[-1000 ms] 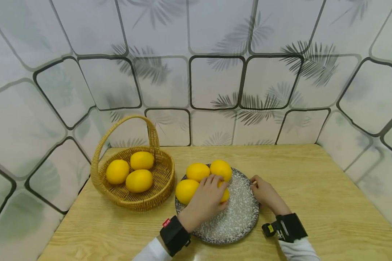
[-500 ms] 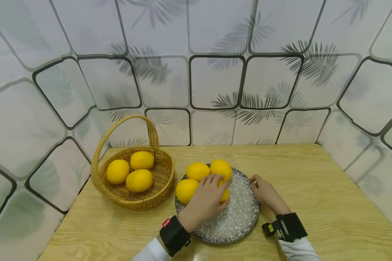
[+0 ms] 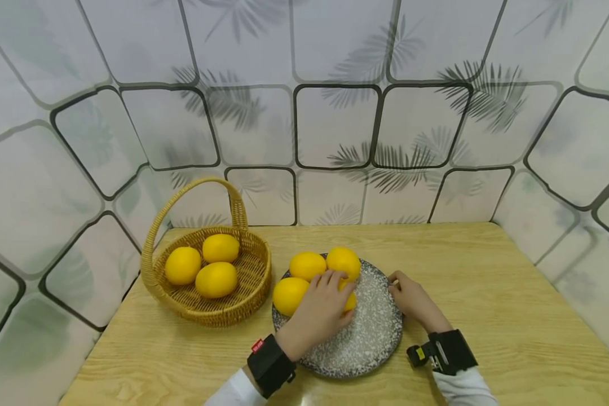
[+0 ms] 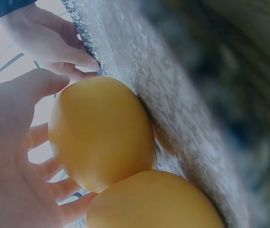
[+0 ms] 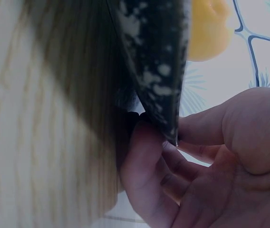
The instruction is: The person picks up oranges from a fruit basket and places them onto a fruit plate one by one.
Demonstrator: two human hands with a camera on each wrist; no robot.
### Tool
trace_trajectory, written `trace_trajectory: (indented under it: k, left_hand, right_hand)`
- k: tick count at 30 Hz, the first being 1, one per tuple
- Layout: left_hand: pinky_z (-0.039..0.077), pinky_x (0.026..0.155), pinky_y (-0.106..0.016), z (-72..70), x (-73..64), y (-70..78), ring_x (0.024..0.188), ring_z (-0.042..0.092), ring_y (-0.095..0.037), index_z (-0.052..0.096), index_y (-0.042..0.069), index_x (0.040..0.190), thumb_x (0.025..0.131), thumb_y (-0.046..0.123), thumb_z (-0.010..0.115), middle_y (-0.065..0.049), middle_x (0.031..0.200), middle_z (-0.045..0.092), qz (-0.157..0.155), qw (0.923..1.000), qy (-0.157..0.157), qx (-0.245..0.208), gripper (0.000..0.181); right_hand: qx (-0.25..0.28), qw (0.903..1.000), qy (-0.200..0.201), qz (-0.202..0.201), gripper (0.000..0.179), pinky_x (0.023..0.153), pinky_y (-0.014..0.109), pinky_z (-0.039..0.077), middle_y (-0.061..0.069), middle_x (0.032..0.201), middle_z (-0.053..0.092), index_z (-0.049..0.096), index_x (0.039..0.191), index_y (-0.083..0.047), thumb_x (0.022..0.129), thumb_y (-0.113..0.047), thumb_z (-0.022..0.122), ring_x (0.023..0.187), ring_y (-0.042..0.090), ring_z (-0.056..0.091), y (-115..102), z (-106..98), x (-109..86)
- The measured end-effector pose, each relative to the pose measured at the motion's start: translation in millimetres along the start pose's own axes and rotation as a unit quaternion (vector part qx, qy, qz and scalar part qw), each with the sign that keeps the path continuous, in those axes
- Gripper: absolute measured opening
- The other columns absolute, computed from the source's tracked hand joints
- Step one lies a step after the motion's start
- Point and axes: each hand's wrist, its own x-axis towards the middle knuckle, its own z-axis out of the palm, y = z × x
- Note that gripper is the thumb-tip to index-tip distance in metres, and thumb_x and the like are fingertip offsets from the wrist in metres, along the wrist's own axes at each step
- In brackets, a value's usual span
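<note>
My left hand is curled over a yellow lemon on a round speckled grey plate. In the left wrist view its thumb and fingers lie around that lemon, and a second lemon sits close beside it. Three more lemons are grouped at the plate's back left, one of them a lemon next to my left wrist. At the plate's right rim, my right hand pinches the edge. The right wrist view has its thumb above and fingers below the dark rim.
A wicker basket with a tall handle stands left of the plate, holding three lemons, among them a front lemon. Both rest on a wooden table. A patterned wall covering encloses the table's back and sides.
</note>
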Motion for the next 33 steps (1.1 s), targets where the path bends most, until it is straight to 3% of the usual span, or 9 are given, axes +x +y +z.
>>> trace_trajectory:
  k: [6,12,22,33]
  left_hand:
    - [0.048,0.104,-0.047,-9.9,1.1,-7.3,0.126,0.048,-0.028,0.056,0.018,0.13,0.092,0.044,0.057,-0.011,0.133,0.057,-0.023,0.9996,-0.008,-0.013,0.046]
    - [0.046,0.107,-0.047,-29.0,-2.8,-24.7,0.132,0.044,-0.03,0.052,0.019,0.136,0.093,0.046,0.055,-0.012,0.139,0.054,-0.051,0.9985,0.008,0.018,0.051]
    - [0.043,0.107,-0.055,-50.0,-21.6,-64.6,0.134,0.04,-0.035,0.049,0.017,0.14,0.091,0.042,0.059,-0.015,0.143,0.05,-0.102,0.9934,0.043,0.029,0.056]
    - [0.039,0.106,-0.064,-60.4,-44.9,-105.1,0.134,0.039,-0.042,0.05,0.012,0.14,0.09,0.039,0.062,-0.02,0.142,0.049,-0.159,0.9858,0.049,0.028,0.058]
  right_hand:
    - [-0.001,1.0,-0.002,0.0,0.032,0.056,0.03,0.046,0.026,0.106,0.065,0.048,0.128,0.005,0.101,-0.011,0.042,0.074,0.022,0.057,0.2,0.1,0.2]
    - [-0.004,1.0,0.001,0.003,0.03,0.054,0.03,0.046,0.025,0.104,0.065,0.049,0.126,0.005,0.101,-0.011,0.042,0.072,0.022,0.057,0.6,0.4,0.7]
    - [-0.01,1.0,0.001,0.001,0.031,0.055,0.03,0.046,0.026,0.106,0.065,0.048,0.127,0.005,0.101,-0.011,0.042,0.073,0.022,0.057,-0.1,-0.9,2.0]
    - [-0.013,0.9999,0.008,0.001,0.03,0.056,0.03,0.047,0.025,0.105,0.065,0.049,0.126,0.005,0.101,-0.01,0.043,0.074,0.022,0.057,1.0,0.8,1.5]
